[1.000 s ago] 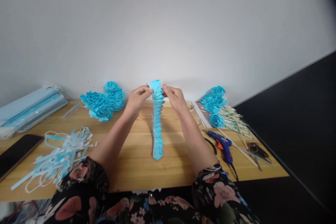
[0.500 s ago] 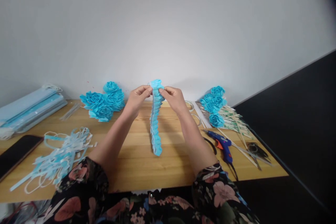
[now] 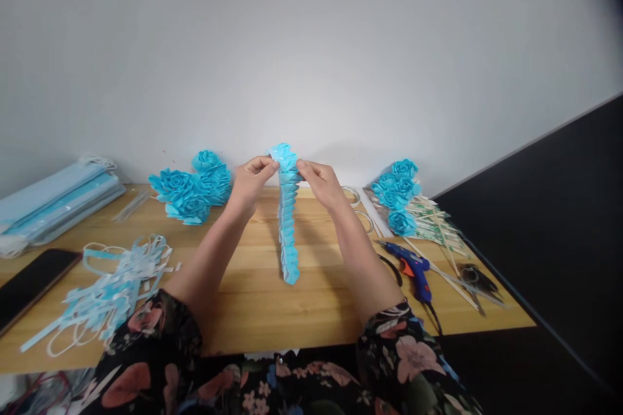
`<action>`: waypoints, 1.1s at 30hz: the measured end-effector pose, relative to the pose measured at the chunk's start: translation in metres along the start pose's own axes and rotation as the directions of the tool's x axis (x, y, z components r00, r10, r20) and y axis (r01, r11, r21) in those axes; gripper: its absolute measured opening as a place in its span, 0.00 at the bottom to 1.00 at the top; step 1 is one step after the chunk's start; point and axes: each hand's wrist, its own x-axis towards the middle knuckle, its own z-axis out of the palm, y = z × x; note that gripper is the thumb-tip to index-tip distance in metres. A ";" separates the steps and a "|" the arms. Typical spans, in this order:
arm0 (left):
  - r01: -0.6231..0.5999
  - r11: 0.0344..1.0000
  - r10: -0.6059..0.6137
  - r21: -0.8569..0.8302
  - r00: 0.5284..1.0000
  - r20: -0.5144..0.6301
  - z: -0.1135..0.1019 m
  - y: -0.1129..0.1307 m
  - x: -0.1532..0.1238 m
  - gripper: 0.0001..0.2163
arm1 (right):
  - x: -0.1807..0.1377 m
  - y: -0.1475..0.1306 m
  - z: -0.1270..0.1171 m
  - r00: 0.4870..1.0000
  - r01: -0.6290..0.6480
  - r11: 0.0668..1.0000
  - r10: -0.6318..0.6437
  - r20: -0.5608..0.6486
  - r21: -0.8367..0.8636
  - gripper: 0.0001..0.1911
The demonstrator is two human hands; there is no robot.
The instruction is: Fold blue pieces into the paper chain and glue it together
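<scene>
A long, light-blue pleated strip [image 3: 288,217] hangs down from between my two hands, above the wooden table [image 3: 253,311]. My left hand [image 3: 252,180] pinches the strip's left edge near the top, thumb against fingers. At the same height, my right hand [image 3: 321,181] pinches the right edge. The strip's top end is bunched and shiny, rising above my fingertips. Its lower end dangles free, pointing toward me. Blue flowers [image 3: 192,188] lie beyond my left forearm.
On the right are more blue flowers [image 3: 396,191] on sticks, a blue glue gun [image 3: 413,267], and tape rolls [image 3: 364,222]. To the left lie stacked face masks [image 3: 58,201], a phone [image 3: 36,285], and cut strips with ear loops [image 3: 111,288]. A wall stands behind.
The strip's bunched top has shifted slightly left and turned, with my left hand moving a little left. The lower end has risen slightly. Both hands keep their pinch.
</scene>
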 end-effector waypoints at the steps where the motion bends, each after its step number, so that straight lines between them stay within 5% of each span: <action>1: 0.003 1.000 -0.003 -0.003 1.000 -0.011 0.000 0.000 0.000 0.13 | 0.000 0.000 0.000 1.000 0.003 1.000 -0.002 0.026 -0.007 0.23; 14: 0.008 1.000 -0.004 -0.014 0.977 0.215 0.001 -0.001 -0.003 0.16 | 0.000 -0.003 0.000 0.998 -0.017 0.998 0.013 -0.060 -0.068 0.20; 33: 0.026 0.979 0.000 -0.202 0.992 0.127 -0.002 -0.005 0.002 0.15 | 0.000 0.000 -0.001 0.999 -0.011 0.997 0.007 0.044 0.077 0.27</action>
